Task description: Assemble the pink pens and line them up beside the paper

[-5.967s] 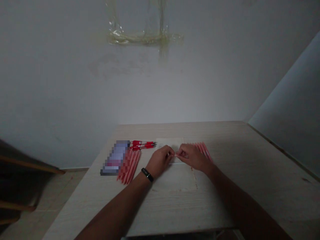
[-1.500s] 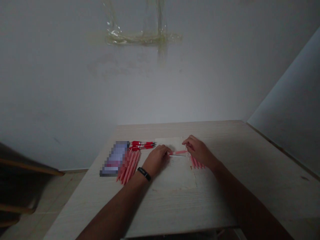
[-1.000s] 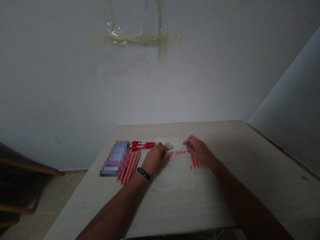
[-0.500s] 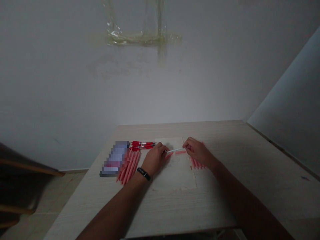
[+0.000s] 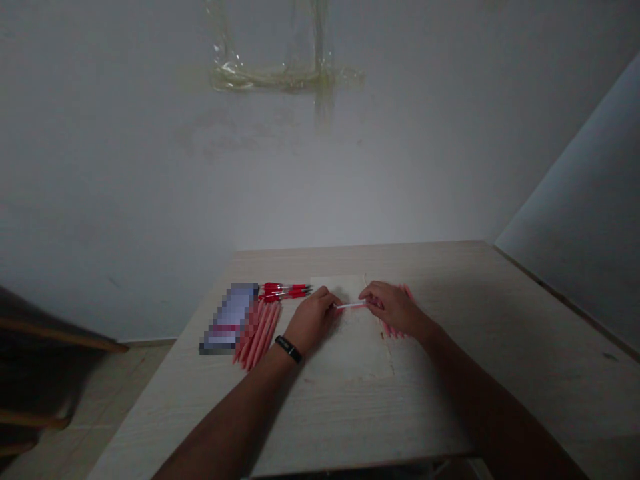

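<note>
1. The white tube (image 5: pixel 351 305) lies nearly level across my front, its long axis running from my left hand (image 5: pixel 313 320) at 9 o'clock to my right hand (image 5: pixel 393 309) at 3 o'clock.
2. Both hands are closed, pinching its ends between my fingers.
3. It looks thin and straight.
4. Pink barrels (image 5: pixel 257 331) lie beyond my left hand at 9 o'clock.

A thin white stick (image 5: pixel 351 305) runs between the left grip (image 5: pixel 313 321) and the right grip (image 5: pixel 393 308). Pink sticks (image 5: pixel 257 333) lie side by side past the left grip, and more pink sticks (image 5: pixel 395 331) show by the right grip. Red pens (image 5: pixel 285 290) with silver parts lie past the left grip too. A black band (image 5: pixel 289 349) goes around the left wrist. A pale paper (image 5: pixel 350 347) lies under both grips, on a pale desk (image 5: pixel 325 427) with soft wood lines.
</note>
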{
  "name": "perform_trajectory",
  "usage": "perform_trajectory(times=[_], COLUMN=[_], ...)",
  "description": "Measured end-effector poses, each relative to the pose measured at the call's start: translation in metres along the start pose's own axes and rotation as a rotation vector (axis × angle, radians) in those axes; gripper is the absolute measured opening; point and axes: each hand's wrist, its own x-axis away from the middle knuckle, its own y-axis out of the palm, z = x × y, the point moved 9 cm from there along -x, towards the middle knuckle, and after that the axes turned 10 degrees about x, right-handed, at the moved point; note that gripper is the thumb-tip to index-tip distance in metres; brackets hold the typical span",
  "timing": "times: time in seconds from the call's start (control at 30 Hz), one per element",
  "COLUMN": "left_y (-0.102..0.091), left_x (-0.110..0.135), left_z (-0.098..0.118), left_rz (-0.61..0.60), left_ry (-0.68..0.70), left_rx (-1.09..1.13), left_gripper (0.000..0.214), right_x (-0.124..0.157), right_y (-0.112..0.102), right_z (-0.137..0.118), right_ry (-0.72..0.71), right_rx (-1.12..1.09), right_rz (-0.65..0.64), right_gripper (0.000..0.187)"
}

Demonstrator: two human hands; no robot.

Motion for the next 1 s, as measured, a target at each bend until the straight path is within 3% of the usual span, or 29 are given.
perform_trajectory(times=[0.27,0.57,0.73,1.0], left_y=[0.0,-0.001,-0.001,0.011], left_x=[0.0,0.004,0.003,0.003], left_z=[0.001,-0.023,-0.019,-0.005], left_rz=[0.019,0.093,0.087,-0.066], left_ry=[0.023,-0.139,-0.103,0.0], left_rx=[0.06,-0.011,-0.007,-0.042], left_gripper=[0.018,0.028,0.027,0.016], right_x=[-0.001,-0.004,-0.003,-0.002], right_y=[0.003,-0.002,0.003,0.002], right_z=[-0.003,0.007,0.008,-0.017], right_ry=[-0.01,0.031,0.041,-0.066], right_rx=[0.012,0.116,0.1,0.053], right_rz=[-0.047,-0.02,-0.048,-0.019], right_gripper=[0.007,0.007,0.006,0.007])
